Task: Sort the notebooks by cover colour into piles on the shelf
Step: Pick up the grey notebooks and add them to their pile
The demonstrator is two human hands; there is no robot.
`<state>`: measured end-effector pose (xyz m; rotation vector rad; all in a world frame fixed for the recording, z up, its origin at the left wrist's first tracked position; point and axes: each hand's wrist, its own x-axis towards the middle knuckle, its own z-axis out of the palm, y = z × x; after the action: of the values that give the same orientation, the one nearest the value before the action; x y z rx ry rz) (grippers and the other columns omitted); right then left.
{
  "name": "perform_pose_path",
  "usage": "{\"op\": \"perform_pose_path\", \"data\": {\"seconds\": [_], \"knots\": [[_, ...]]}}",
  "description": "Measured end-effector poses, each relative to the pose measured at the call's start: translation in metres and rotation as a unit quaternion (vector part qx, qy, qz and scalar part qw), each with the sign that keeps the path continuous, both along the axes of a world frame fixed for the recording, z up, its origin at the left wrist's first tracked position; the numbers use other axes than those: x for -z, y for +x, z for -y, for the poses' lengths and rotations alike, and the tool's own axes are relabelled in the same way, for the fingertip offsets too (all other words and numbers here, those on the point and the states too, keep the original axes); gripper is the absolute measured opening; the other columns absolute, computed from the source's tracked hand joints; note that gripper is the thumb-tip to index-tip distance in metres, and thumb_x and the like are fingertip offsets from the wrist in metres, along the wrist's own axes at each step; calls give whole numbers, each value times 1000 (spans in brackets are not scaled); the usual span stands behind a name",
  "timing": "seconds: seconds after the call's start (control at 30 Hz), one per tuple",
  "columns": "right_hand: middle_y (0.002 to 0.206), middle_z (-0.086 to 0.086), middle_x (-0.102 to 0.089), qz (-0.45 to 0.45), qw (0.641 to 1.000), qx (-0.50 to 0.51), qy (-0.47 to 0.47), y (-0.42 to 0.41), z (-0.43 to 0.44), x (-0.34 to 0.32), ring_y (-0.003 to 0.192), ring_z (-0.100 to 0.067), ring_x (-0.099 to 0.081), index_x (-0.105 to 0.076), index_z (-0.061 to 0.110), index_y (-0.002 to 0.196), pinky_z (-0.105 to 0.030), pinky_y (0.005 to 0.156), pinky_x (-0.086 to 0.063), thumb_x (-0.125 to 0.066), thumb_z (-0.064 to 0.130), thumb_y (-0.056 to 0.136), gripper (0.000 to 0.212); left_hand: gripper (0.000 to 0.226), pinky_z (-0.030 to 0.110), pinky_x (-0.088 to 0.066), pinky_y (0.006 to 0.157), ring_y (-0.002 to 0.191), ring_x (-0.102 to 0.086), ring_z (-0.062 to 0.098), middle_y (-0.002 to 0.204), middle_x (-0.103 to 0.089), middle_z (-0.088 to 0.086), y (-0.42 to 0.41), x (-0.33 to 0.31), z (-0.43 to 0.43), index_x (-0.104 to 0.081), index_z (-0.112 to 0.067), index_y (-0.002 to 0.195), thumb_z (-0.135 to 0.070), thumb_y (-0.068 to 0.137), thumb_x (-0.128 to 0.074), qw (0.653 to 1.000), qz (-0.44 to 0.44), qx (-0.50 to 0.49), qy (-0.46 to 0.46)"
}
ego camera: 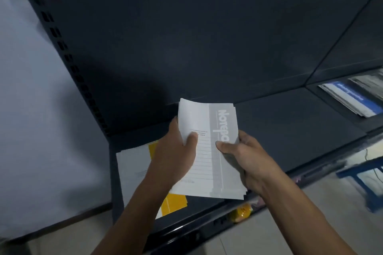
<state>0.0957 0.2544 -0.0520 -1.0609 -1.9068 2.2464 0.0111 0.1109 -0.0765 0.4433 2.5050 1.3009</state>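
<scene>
Both hands hold a stack of grey-and-white notebooks [209, 151] above the dark shelf [290, 130]; the top cover has a grey stripe with white lettering. My left hand [176, 157] grips the stack's left edge, thumb on the cover. Along the right edge, my right hand [248, 157] clamps the stack, thumb on the grey stripe. Under my left forearm a yellow-and-white notebook [132, 172] lies flat at the shelf's left end, partly hidden. Farther right, a pile of blue-and-white notebooks [352, 97] rests on the neighbouring shelf section.
The shelf's dark back panel [186, 47] rises behind, with a slotted upright [68, 62] at its left against a pale wall. A yellow object [242, 212] sits below the shelf's front edge. A blue stool [364, 174] stands on the floor at right.
</scene>
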Motion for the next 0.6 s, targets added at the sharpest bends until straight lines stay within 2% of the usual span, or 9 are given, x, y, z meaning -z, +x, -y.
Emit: {"op": "perform_pose_path", "data": {"seconds": [0.07, 0.13, 0.27, 0.33, 0.5, 0.6], "knots": [[106, -2, -80, -6, 1000, 25, 2, 16, -18, -7, 96, -21, -78, -62, 11, 124, -38, 85, -60, -64, -1, 96, 30, 58, 31, -48, 83, 106, -60, 12, 133, -59, -8, 7, -6, -22, -26, -29, 154, -41, 101, -46, 999, -11, 35, 5], [104, -1, -81, -4, 999, 51, 6, 34, -40, -13, 93, -20, -78, -62, 12, 122, -36, 77, -60, -64, 0, 97, 28, 60, 34, -48, 88, 113, -60, 15, 135, -59, -7, 16, -12, -48, -25, -31, 155, -40, 100, -47, 998, -10, 65, 11], [103, -2, -81, -9, 995, 103, 7, 73, -92, -17, 96, -25, -77, -64, 11, 120, -41, 84, -60, -62, 1, 97, 25, 45, 13, -37, 67, 86, -55, -7, 114, -59, -20, 46, -23, -109, -36, -39, 143, -34, 100, -49, 992, -18, 119, 28], [102, -4, -81, -10, 991, 137, 6, 94, -123, -15, 95, -26, -76, -64, 10, 118, -39, 81, -60, -63, 0, 96, 24, 42, 10, -35, 65, 82, -52, -11, 104, -56, -23, 63, -26, -144, -40, -40, 141, -33, 100, -49, 990, -15, 139, 26], [110, -7, -78, -12, 980, 199, -3, 146, -212, -5, 97, -29, -74, -61, 8, 122, -39, 81, -58, -65, 0, 94, 29, 28, 30, -45, 78, 94, -60, 4, 111, -66, -15, 108, -27, -242, -55, -36, 125, -31, 98, -48, 987, -15, 163, 8], [105, -6, -79, -25, 973, 228, 7, 178, -265, -5, 90, -23, -74, -62, 6, 117, -32, 72, -58, -62, -5, 93, 26, 27, 32, -48, 84, 101, -62, 11, 111, -67, -14, 136, -29, -299, -58, -34, 124, -31, 99, -48, 984, -27, 177, 0]]}}
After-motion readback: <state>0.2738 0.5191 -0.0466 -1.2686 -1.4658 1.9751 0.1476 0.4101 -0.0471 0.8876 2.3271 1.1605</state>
